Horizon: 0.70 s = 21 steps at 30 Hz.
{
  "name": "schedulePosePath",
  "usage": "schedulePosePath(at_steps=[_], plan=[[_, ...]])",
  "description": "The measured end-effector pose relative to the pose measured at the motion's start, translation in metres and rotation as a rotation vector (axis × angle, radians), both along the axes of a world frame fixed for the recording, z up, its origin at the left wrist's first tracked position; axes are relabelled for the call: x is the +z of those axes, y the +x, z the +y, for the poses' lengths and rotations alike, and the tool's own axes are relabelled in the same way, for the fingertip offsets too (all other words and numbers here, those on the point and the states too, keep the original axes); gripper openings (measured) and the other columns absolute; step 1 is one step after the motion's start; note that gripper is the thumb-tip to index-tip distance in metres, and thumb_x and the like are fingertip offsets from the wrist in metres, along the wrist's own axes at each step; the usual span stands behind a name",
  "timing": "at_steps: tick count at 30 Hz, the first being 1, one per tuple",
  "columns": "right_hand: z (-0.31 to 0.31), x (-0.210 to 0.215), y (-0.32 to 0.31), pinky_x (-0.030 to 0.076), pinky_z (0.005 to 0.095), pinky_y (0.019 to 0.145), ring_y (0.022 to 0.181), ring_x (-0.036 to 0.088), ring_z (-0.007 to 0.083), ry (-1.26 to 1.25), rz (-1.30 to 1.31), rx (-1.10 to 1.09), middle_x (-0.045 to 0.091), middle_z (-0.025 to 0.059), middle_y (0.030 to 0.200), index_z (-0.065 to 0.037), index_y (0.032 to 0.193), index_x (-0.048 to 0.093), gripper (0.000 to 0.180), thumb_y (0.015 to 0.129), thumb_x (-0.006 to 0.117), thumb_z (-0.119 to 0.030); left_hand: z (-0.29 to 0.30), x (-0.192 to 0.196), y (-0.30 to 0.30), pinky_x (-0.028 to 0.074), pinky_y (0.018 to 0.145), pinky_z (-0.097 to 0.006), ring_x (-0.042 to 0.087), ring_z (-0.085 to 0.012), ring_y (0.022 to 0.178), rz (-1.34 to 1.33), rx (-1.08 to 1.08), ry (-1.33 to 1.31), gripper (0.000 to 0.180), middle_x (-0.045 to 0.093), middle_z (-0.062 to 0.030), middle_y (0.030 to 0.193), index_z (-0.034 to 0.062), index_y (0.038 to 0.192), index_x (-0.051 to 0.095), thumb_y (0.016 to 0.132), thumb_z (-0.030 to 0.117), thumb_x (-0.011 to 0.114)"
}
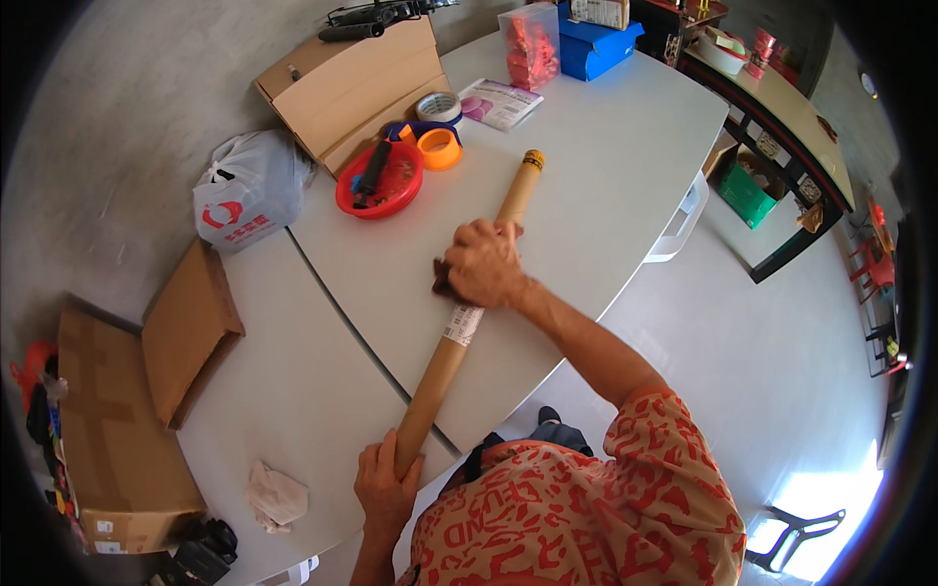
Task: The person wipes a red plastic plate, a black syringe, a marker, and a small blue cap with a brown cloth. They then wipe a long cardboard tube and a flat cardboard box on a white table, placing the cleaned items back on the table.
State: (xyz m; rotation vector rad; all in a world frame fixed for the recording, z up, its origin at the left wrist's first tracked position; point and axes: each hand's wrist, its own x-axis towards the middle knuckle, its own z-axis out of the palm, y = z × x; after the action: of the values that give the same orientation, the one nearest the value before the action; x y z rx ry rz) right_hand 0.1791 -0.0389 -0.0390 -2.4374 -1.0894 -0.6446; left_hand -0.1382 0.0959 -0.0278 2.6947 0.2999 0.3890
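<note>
A: What is seen at the centre of the frame?

B: A long brown cardboard tube (469,313) is laid diagonally on the white table (606,166), from the lower middle up toward the upper middle. A white label is stuck around its middle, and a yellow-and-black band is seen near its far end.

A: How is it held?

B: Its near end is grasped by the left hand (386,483). The right hand (484,264) is closed over a dark brown cloth (442,278), which is pressed against the tube just above the label.

A: What packages are noted?

B: A blue box (598,47) and a clear box of red items (531,44) are placed at the upper middle. Flattened cardboard (357,83) is leaned beyond the table's upper-left edge, and a white bag with a red mark (246,190) is seen at the left.
</note>
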Motion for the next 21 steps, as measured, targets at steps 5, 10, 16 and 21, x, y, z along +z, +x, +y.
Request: schedulePosePath(at_steps=[5, 10, 16, 21], plan=[[-0.013, -0.017, 0.072, 0.033, 0.0455, 0.086, 0.099, 0.052, 0.0238, 0.153, 0.000, -0.185, 0.061, 0.0004, 0.098, -0.021, 0.088, 0.071, 0.020, 0.074, 0.060, -0.014, -0.005, 0.005, 0.000, 0.047, 0.077, -0.042, 0.054, -0.0313, 0.094, 0.020, 0.036, 0.103, 0.054, 0.056, -0.0144, 0.104, -0.0004, 0.123, 0.056, 0.074, 0.014, 0.075], [-0.032, -0.020, 0.122, 0.032, 0.0479, 0.089, 0.111, 0.049, 0.0237, 0.241, 0.086, -0.380, 0.060, 0.0009, 0.108, -0.023, 0.093, 0.071, 0.021, 0.080, 0.055, -0.018, -0.004, 0.007, -0.001, 0.044, 0.082, -0.042, 0.052, -0.0337, 0.096, 0.081, 0.056, 0.109, 0.056, 0.055, -0.0164, 0.107, -0.0018, 0.126, 0.053, 0.076, 0.013, 0.071], [-0.034, -0.027, 0.145, 0.032, 0.0491, 0.088, 0.115, 0.048, 0.0240, 0.141, 0.103, -0.393, 0.059, 0.0028, 0.111, -0.021, 0.092, 0.071, 0.019, 0.081, 0.056, -0.019, -0.020, 0.019, 0.024, 0.043, 0.081, -0.042, 0.052, -0.0323, 0.096, 0.048, 0.100, 0.218, 0.059, 0.054, -0.0157, 0.111, 0.0013, 0.131, 0.049, 0.077, 0.013, 0.071], [-0.033, -0.017, 0.125, 0.034, 0.0487, 0.088, 0.114, 0.047, 0.0253, 0.172, 0.127, -0.420, 0.055, 0.0057, 0.111, -0.020, 0.094, 0.069, 0.016, 0.082, 0.060, -0.022, -0.027, 0.004, 0.068, 0.045, 0.078, -0.039, 0.054, -0.0286, 0.097, 0.074, -0.001, 0.326, 0.064, 0.053, -0.0123, 0.106, 0.0090, 0.137, 0.045, 0.079, 0.015, 0.071]])
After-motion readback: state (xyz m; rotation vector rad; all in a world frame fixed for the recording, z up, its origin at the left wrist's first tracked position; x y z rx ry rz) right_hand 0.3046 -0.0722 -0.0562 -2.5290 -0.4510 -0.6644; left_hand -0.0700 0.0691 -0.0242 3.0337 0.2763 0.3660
